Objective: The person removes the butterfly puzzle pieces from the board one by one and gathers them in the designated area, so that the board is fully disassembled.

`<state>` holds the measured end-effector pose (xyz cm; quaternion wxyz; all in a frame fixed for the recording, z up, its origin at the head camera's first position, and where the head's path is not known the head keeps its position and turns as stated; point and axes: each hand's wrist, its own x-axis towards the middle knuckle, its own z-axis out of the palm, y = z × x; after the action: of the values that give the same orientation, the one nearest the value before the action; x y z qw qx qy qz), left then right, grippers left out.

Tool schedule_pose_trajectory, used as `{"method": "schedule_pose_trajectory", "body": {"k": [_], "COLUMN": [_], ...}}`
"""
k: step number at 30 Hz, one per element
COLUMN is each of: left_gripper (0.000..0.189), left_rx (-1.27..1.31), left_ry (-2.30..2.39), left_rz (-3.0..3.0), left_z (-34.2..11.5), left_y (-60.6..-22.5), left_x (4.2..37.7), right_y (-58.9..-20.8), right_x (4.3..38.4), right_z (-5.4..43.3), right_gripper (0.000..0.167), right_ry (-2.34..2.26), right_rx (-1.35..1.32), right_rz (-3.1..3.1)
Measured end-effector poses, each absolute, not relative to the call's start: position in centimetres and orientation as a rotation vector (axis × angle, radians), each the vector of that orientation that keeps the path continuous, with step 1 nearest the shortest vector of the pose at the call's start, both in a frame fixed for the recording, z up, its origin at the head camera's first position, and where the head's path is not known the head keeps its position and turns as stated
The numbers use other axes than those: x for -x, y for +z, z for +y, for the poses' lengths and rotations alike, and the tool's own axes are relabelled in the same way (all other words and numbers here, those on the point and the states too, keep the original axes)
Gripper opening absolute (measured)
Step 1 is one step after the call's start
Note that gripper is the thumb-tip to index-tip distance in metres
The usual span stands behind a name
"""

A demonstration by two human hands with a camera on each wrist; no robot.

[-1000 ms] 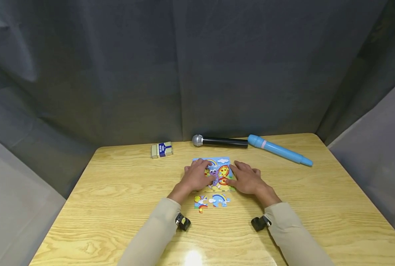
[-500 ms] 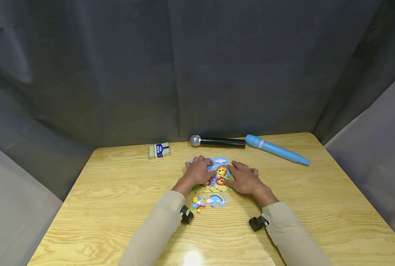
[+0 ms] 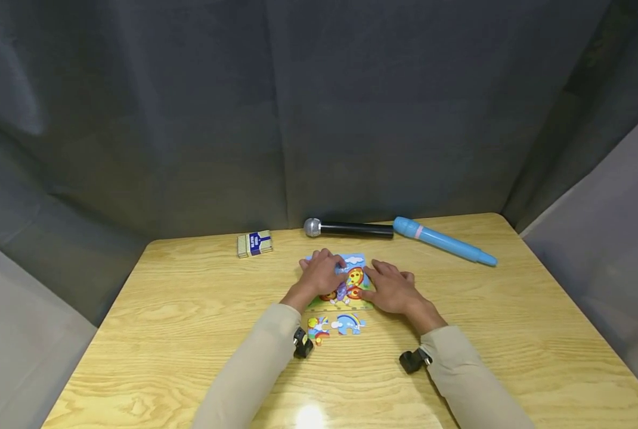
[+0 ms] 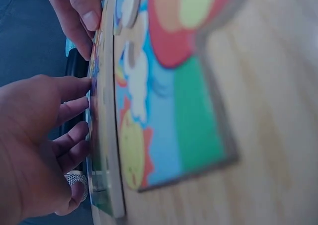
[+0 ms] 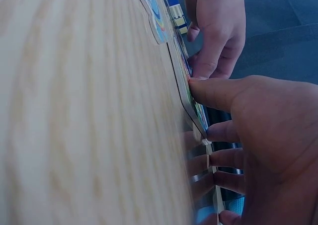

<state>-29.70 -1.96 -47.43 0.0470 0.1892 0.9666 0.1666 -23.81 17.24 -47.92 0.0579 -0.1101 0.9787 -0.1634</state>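
A flat jigsaw puzzle (image 3: 355,278) with a butterfly picture lies on the wooden table. My left hand (image 3: 321,276) rests over its upper left part and hides some of the butterfly; in the left wrist view its fingertips meet the surface. At the right edge my right hand (image 3: 394,288) spreads its fingers on the table, its thumb touching the puzzle's side. Just in front of the puzzle lie loose pieces: one with a sun (image 3: 315,326) and one with a rainbow (image 3: 349,323). No piece is seen lifted in either hand.
Behind the puzzle lie a black microphone (image 3: 356,230) with a silver head and a blue, microphone-shaped stick (image 3: 448,241). A small striped pack (image 3: 254,243) with a blue label sits back left. A dark curtain (image 3: 217,119) hangs behind the table (image 3: 190,339).
My left hand has shifted slightly forward and right over the puzzle, covering the butterfly's face. The right hand stays at the puzzle's edge. The head view has drifted a little.
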Motion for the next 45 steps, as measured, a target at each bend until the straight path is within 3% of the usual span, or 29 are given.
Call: {"method": "schedule_pose_trajectory", "body": {"k": [15,25,45], "left_gripper": [0.019,0.049,0.047], "left_rx": [-0.547,-0.55,-0.581], "left_ry": [0.653,0.638,0.741], "left_rz": [2.913,2.966,3.034], "left_z": [-2.0,-2.3,-4.2], "left_y": [-47.5,-47.9,-47.7], "left_x": [30.3,30.3,29.1], "right_y": [-47.7,-47.7,-47.9], "right_x": [23.6,23.7,24.2], "right_z": [16.8,16.7,17.4], "right_gripper": [0.066,0.066,0.069], "right_ry": [-0.489,-0.475,-0.534], "right_rx": [0.341,0.357,0.354], "right_rz": [2.969,2.964,2.944]}}
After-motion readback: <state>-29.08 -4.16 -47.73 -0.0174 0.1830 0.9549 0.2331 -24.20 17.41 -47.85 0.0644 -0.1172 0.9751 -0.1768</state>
